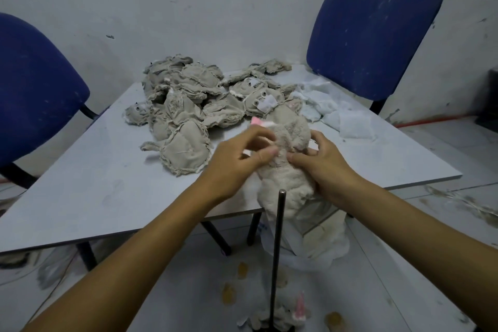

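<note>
I hold a beige stuffed plush toy (pixel 287 183) with a pink ear over the near edge of the grey table (pixel 94 186). My left hand (pixel 237 159) pinches its fabric near the middle, thumb and fingers curled. My right hand (pixel 320 164) grips the toy's right side, fingertips pressed into the seam beside the left thumb. A thin dark metal rod (pixel 277 250) stands upright just in front of the toy.
A heap of unstuffed beige toy skins (pixel 188 100) with eyes lies on the table's far half, white stuffing (pixel 328 113) to its right. Blue chairs stand at left (pixel 35 89) and back right (pixel 374 32). A bag of stuffing (pixel 318 240) and another plush (pixel 280 315) lie on the floor.
</note>
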A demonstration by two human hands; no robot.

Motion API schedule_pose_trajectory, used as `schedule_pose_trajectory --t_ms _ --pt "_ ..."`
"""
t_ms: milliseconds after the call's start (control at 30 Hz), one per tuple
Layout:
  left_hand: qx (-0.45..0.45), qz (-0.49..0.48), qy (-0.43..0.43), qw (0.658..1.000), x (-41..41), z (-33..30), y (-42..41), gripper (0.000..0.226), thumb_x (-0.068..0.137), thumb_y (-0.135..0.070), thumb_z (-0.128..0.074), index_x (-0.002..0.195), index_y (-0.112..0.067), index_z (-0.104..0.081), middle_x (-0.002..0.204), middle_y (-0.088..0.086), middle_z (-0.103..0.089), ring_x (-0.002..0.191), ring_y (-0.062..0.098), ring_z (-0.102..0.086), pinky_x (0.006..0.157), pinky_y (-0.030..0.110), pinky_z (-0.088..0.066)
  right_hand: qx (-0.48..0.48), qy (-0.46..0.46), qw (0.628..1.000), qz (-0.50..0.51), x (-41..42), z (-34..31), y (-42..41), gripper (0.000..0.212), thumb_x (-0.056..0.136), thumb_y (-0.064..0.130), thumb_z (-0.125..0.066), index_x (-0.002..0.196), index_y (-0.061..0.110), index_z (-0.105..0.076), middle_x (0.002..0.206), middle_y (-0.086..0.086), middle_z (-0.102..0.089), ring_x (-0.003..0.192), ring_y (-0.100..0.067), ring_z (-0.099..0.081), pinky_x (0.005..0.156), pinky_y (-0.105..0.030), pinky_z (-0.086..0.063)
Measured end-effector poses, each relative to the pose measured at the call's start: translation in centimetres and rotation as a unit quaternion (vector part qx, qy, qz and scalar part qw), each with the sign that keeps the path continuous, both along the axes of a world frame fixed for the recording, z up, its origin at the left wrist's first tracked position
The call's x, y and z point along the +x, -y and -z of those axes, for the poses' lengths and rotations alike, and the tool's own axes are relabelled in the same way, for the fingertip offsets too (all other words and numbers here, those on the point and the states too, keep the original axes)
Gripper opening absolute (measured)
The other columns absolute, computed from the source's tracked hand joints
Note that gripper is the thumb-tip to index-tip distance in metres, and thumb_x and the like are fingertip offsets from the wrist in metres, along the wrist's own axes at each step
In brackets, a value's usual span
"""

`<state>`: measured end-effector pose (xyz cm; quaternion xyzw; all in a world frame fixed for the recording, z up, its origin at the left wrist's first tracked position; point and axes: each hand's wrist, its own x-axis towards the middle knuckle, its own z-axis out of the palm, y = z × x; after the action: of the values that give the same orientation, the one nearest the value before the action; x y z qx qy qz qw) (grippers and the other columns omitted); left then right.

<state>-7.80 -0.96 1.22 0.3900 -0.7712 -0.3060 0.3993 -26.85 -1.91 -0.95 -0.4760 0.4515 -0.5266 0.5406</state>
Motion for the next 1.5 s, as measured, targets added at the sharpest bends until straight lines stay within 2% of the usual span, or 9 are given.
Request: schedule_pose_trajectory --t_ms 100,233,433,567,767,933,1100,1333,1500 --pt "0.024 -0.131 0.034 0.990 0.8 0.5 1.2 0.037 0.089 -0.033 -0.071 0.118 -0.039 -0.048 0.122 0.000 -0.054 0.112 0.015 -0.054 0.087 0.030 -0.046 -0.027 -0.024 0.999 -0.022 -0.1 0.2 0.2 0.062 0.089 -0.010 -0.060 0.139 0.022 -0.042 0.104 -0.015 -0.074 0.093 -0.028 -0.073 0.076 -0.041 -0.061" --pt "0.269 -0.054 -0.186 0.944 0.7 0.7 1.2 0.038 0.089 -0.011 -0.070 0.123 -0.020 -0.056 0.109 0.018 -0.070 0.102 0.033 -0.068 0.079 0.038 -0.058 -0.077 -0.051 0.994 -0.057 -0.1 -0.1 0.3 0.067 0.090 -0.010 -0.058 0.138 0.030 -0.037 0.110 -0.009 -0.072 0.099 -0.021 -0.072 0.083 -0.041 -0.060" --pt "0.167 -0.097 -0.214 0.958 -1.0 0.0 1.0 0.027 0.085 -0.004 -0.073 0.109 -0.016 -0.068 0.100 0.008 -0.074 0.083 0.016 -0.073 0.067 0.029 -0.059 -0.336 -0.321 0.866 0.185 0.5 -0.4 -0.7 0.043 0.085 0.020 -0.075 0.108 0.029 -0.040 0.101 0.002 -0.049 0.085 -0.006 -0.050 0.069 -0.014 -0.043" --pt "0.155 -0.091 -0.248 0.952 -1.5 -0.6 1.0 0.032 0.087 0.009 -0.064 0.113 -0.010 -0.063 0.099 0.008 -0.072 0.090 0.020 -0.070 0.080 0.036 -0.060 -0.304 -0.329 0.884 0.132 0.9 -1.2 -0.8 0.037 0.084 0.031 -0.077 0.103 0.023 -0.046 0.098 0.001 -0.055 0.081 -0.007 -0.054 0.068 -0.015 -0.043" --pt "0.134 -0.074 -0.257 0.954 -1.8 0.1 0.3 0.032 0.086 0.013 -0.061 0.111 -0.008 -0.064 0.096 0.003 -0.073 0.091 0.016 -0.070 0.084 0.032 -0.059 -0.267 -0.480 0.824 0.139 0.4 -1.2 -1.5 0.016 0.086 0.042 -0.068 0.098 0.030 -0.068 0.091 0.009 -0.046 0.084 -0.011 -0.052 0.062 -0.029 -0.041" --pt "0.147 -0.021 -0.268 0.952 -1.8 0.6 -0.6 0.032 0.085 0.014 -0.060 0.107 -0.009 -0.064 0.095 0.003 -0.072 0.091 0.016 -0.069 0.085 0.032 -0.058 -0.222 -0.526 0.808 0.145 0.4 -1.6 -2.3 0.012 0.084 0.040 -0.062 0.090 0.030 -0.062 0.090 0.005 -0.059 0.081 -0.019 -0.056 0.062 -0.033 -0.043" --pt "0.275 0.065 -0.355 0.891 0.1 1.5 -1.2 0.042 0.072 0.010 -0.057 0.113 0.002 -0.057 0.102 0.015 -0.068 0.099 0.025 -0.066 0.086 0.036 -0.059 -0.283 -0.469 0.828 0.121 0.7 -2.0 -4.6 0.012 0.086 0.033 -0.062 0.077 0.027 -0.060 0.063 0.008 -0.058 0.063 -0.017 -0.057 0.057 -0.031 -0.041" --pt "0.298 0.099 -0.193 0.930 2.4 2.6 -2.6 0.048 0.071 0.020 -0.052 0.118 0.022 -0.045 0.102 0.020 -0.062 0.091 0.017 -0.069 0.081 0.028 -0.058 -0.460 -0.479 0.737 0.128 0.3 -2.1 -9.5 0.009 0.084 0.018 -0.068 0.082 0.009 -0.067 0.063 -0.001 -0.060 0.054 -0.022 -0.054 0.046 -0.040 -0.046" --pt "0.315 0.092 -0.130 0.936 3.7 0.9 -2.8 0.033 0.080 0.026 -0.040 0.109 0.022 -0.054 0.111 0.041 -0.054 0.104 0.037 -0.055 0.108 0.056 -0.041 -0.484 -0.493 0.709 0.143 -0.1 -2.2 -10.4 0.008 0.086 0.015 -0.066 0.083 0.008 -0.068 0.064 -0.003 -0.059 0.054 -0.023 -0.055 0.045 -0.041 -0.046"
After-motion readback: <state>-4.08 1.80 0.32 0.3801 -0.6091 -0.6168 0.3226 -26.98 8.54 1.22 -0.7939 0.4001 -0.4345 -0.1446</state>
